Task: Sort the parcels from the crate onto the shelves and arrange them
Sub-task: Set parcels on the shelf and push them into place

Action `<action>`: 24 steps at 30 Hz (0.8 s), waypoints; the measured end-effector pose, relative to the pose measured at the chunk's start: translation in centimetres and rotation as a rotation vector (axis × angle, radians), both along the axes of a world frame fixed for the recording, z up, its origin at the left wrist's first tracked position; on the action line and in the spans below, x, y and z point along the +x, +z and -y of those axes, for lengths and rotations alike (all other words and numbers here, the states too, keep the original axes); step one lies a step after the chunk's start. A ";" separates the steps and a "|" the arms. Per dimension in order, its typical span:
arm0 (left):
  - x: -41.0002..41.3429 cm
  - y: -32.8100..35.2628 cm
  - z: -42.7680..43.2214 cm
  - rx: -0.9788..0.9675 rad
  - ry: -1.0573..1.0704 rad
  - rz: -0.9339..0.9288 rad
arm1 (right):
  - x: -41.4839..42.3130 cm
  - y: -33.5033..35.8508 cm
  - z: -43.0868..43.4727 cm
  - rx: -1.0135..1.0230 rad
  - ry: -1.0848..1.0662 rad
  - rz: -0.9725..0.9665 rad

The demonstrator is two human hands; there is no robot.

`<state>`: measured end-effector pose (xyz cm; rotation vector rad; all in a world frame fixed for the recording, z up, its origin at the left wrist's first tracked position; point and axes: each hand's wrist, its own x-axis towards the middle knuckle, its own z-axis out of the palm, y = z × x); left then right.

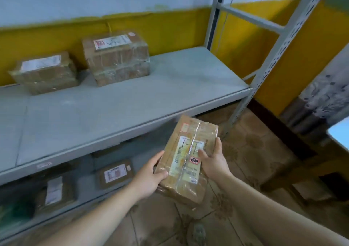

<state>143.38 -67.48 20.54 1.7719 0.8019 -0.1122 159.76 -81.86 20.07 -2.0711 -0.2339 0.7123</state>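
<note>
Together, both hands, left [149, 175] and right [213, 160], grip a tape-glossed rectangular cardboard parcel [187, 162] before the grey shelf [120, 102].

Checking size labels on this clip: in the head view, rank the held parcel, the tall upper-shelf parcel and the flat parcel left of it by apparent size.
1. held parcel, though nearest the camera, so its lead is unsure.
2. tall parcel.
3. flat parcel.

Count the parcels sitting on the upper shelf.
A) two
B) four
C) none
A: only the small parcel and the big parcel sit on the upper shelf; the left hand and right hand hold a third parcel in front of it.
</note>
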 end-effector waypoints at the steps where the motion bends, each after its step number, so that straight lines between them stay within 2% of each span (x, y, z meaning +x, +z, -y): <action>1: 0.5 -1.7 0.4 -0.005 0.024 -0.021 | 1.0 -1.8 -0.2 -0.007 0.027 -0.016; 7: 3.3 -13.6 0.1 0.002 0.162 -0.135 | 4.8 -14.7 -3.6 -0.120 0.154 -0.061; 10: 4.4 -18.4 -1.0 -0.012 0.198 -0.127 | 5.2 -20.2 -6.0 -0.128 0.162 -0.040; 15: 5.4 -28.8 -5.8 -0.075 0.325 -0.089 | 6.3 -30.7 -10.9 -0.057 0.261 -0.024; 19: 5.5 -36.4 -10.3 -0.015 0.323 -0.107 | 7.0 -38.4 -14.8 -0.005 0.303 0.017; 24: 6.3 -43.5 -15.4 0.035 0.347 -0.037 | 7.0 -45.6 -18.3 0.057 0.355 0.090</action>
